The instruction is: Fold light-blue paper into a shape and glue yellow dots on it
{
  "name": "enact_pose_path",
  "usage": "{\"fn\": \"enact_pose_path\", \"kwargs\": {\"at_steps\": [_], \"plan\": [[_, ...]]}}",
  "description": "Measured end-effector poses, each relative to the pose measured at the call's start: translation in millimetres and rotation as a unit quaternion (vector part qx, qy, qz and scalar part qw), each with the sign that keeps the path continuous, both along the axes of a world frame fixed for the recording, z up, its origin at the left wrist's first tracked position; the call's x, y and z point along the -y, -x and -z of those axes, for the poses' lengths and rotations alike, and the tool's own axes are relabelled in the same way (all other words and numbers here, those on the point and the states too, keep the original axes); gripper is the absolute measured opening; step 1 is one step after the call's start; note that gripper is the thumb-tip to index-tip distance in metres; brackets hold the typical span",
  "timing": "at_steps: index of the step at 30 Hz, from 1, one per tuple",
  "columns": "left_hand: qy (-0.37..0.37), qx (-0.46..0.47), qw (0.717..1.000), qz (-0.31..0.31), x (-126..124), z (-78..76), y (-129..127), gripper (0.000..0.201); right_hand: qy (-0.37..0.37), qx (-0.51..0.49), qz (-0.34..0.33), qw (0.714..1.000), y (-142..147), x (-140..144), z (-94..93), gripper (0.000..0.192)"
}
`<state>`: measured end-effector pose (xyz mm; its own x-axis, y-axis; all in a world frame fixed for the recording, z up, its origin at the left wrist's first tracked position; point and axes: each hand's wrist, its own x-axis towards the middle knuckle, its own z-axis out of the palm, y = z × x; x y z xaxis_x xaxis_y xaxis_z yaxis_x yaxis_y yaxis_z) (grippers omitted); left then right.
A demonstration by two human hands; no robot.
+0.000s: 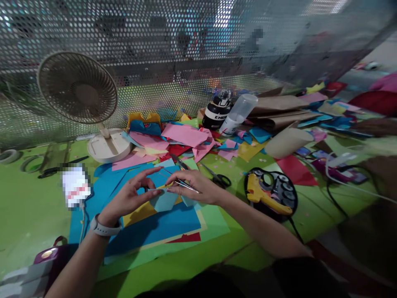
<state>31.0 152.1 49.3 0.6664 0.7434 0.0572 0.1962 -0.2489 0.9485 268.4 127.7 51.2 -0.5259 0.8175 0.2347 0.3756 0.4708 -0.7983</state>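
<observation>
My left hand (138, 193) pinches the edge of a folded light blue paper piece (166, 202) between its thumb and a bent finger, its forefinger stretched above. From the other side my right hand (195, 186) meets it, closed around thin metal tweezers (187, 188) whose ends stick out past the fingers. A small yellow paper piece (161, 187) shows between the fingertips of both hands; which hand bears it I cannot tell. Beneath the hands lie blue sheets (155, 231) and a gold-yellow strip (138, 215). Black-handled scissors (221, 180) rest beyond my right hand.
A yellow glue gun (266, 196) lies in a black tray on the right. Paper scraps (186, 136) pile up behind, near a black bottle (216, 111) and a clear bottle (238, 114). At left are a fan (108, 145) and a lit phone (76, 186) on a cable.
</observation>
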Motion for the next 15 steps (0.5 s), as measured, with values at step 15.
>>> {"fn": "enact_pose_path", "kwargs": {"at_steps": [15], "plan": [[-0.062, -0.056, 0.996, -0.027, -4.3, 5.4, -0.5, 0.058, -0.133, 0.105, -0.007, 0.985, -10.7, -5.9, -5.9, 0.018]]}}
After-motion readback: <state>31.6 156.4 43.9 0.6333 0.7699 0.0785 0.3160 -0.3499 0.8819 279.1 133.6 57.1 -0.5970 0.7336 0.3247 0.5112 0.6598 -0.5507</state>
